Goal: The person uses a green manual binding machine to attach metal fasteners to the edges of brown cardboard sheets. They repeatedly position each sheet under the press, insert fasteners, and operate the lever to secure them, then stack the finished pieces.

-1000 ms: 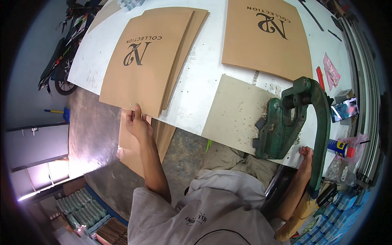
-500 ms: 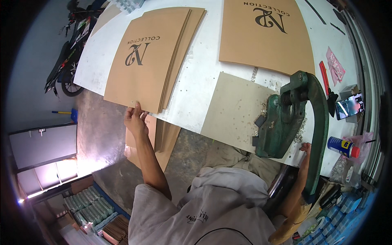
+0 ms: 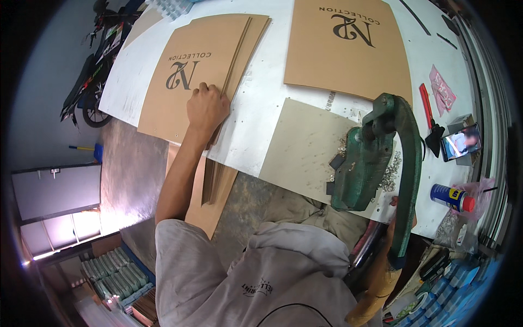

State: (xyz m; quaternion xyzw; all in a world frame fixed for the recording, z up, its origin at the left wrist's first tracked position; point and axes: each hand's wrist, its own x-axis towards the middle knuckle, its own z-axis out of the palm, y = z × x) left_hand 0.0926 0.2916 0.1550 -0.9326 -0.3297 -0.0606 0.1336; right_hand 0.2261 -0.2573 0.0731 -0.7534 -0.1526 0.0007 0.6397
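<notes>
My left hand (image 3: 208,111) lies on the right side of a stack of printed kraft paper bags (image 3: 163,109) at the table's left. Its fingers are curled and closed at the edge of the top bag, knuckles up. Small holes show along that bag's near edge. At the right stands a green hand press (image 3: 357,174) with a long curved lever (image 3: 408,163). Behind the lever's lower part is my right hand (image 3: 395,201), mostly hidden; a bit of fingertip shows, and the grip cannot be made out.
Another kraft bag pile (image 3: 348,54) lies at the far side. A grey board (image 3: 289,141) sits under the press, with loose metal eyelets (image 3: 389,177) around it. To the right are a red-handled tool (image 3: 426,106), a phone (image 3: 462,143) and a spray can (image 3: 452,197). More bags (image 3: 218,185) stand below the table edge.
My left hand has moved from the stack's near edge up and right onto its right side, its fingers now curled. My right hand has slipped further behind the lever. The view has shifted slightly.
</notes>
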